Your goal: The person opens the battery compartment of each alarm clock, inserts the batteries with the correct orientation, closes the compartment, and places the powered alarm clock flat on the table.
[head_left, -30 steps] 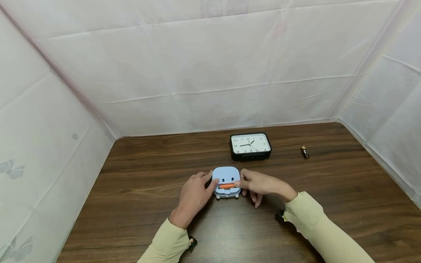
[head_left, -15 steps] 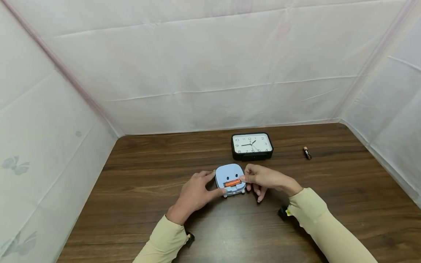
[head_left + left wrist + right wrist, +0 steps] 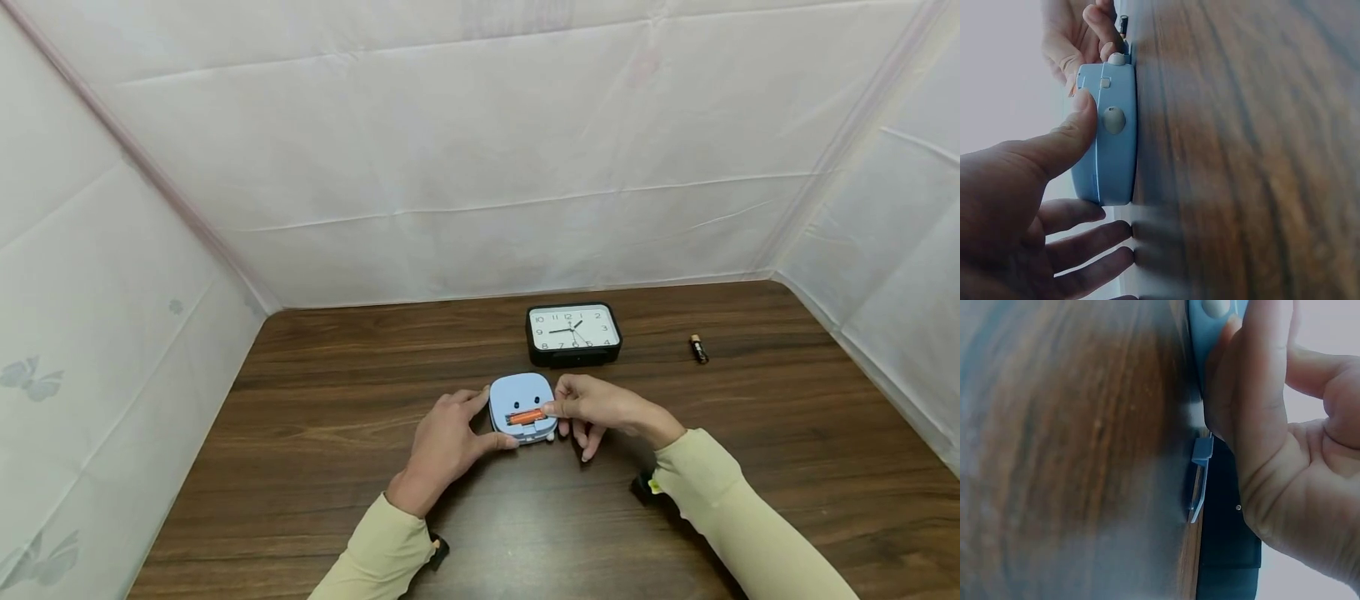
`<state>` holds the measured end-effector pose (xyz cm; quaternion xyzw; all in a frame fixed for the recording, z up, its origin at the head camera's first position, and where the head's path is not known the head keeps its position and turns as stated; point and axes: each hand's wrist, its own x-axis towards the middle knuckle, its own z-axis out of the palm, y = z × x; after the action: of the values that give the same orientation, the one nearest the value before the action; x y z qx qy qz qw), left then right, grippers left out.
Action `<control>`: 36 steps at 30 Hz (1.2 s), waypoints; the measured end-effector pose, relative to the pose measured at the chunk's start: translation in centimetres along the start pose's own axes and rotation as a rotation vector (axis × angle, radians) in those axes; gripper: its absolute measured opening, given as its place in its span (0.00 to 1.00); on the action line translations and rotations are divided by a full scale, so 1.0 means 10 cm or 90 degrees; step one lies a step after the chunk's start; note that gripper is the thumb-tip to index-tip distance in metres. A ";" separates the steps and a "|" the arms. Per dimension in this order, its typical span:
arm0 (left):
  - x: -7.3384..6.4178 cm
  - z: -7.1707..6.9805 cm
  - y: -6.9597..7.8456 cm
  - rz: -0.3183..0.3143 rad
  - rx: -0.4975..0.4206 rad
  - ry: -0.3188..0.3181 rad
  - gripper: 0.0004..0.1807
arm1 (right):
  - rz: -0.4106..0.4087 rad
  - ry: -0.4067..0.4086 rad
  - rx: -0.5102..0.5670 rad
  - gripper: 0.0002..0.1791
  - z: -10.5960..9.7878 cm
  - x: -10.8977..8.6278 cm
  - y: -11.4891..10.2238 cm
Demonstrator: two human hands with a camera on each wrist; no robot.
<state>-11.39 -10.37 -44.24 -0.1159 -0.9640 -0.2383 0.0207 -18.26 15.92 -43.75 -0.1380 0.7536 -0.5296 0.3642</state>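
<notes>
A small light-blue alarm clock point(image 3: 519, 387) lies back up on the table, its face hidden. Two black knobs sit above its open battery slot, where an orange battery point(image 3: 527, 417) lies. My left hand point(image 3: 447, 437) grips the clock, thumb along the near edge and forefinger at the left side; the left wrist view shows that thumb point(image 3: 1075, 125) close to one rounded foot. At the right side, my right hand point(image 3: 600, 408) has its thumb on the battery's right end and the forefinger bent beside it. The exact pinch is partly hidden. Its other fingers hang by the clock's side.
A black rectangular clock point(image 3: 573, 333) with a white dial stands behind the blue one. A dark battery with a copper-coloured end point(image 3: 698, 349) lies to the right. In the right wrist view, a thin light-blue cover point(image 3: 1201, 478) rests on the table point(image 3: 1085, 456) near the right hand.
The blue clock has shifted slightly away from me and turned a little. My left thumb has moved from beside the battery to the near edge. The right thumb stays at the battery.
</notes>
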 end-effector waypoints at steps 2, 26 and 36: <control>0.00 0.00 0.00 0.005 0.008 0.005 0.47 | -0.001 0.004 -0.002 0.14 0.01 0.00 -0.01; 0.04 -0.01 0.01 -0.016 -0.003 -0.006 0.49 | 0.002 0.033 0.011 0.13 0.04 0.03 -0.03; 0.04 0.01 -0.01 -0.016 -0.016 -0.002 0.49 | -0.013 0.027 -0.014 0.13 0.04 0.03 -0.04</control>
<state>-11.81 -10.34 -44.35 -0.1043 -0.9624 -0.2502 0.0148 -18.28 15.31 -43.63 -0.1385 0.7654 -0.5281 0.3409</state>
